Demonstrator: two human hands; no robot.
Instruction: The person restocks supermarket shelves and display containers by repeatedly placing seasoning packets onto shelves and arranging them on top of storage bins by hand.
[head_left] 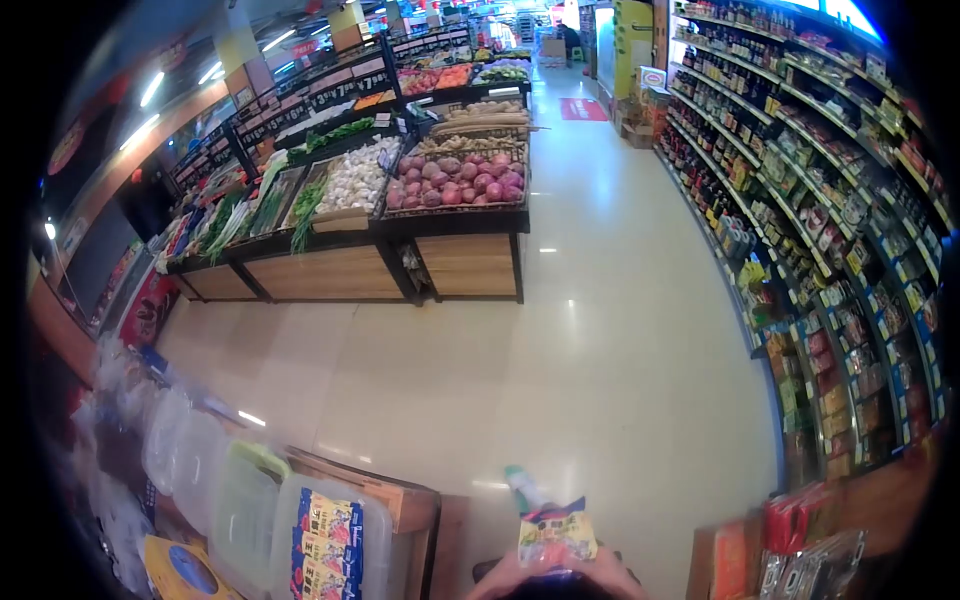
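Observation:
A yellow and blue packet [558, 535] with dark printed characters is held at the bottom centre, between my left hand [508, 574] and my right hand [607, 572]. Fingers of both hands are closed on its lower part and are partly hidden behind it. Just beyond the packet, a green and white item [523, 488] shows, its lower end covered. To the left, similar packets [327, 548] lie in a row in a clear plastic container [376, 540].
Clear bins [243, 500] line a wooden stand [405, 497] at lower left. Produce displays hold onions [460, 182] and garlic [357, 180]. Tall stocked shelves [800, 180] run along the right. Red packets [797, 515] stand at lower right. Pale floor [570, 370] stretches ahead.

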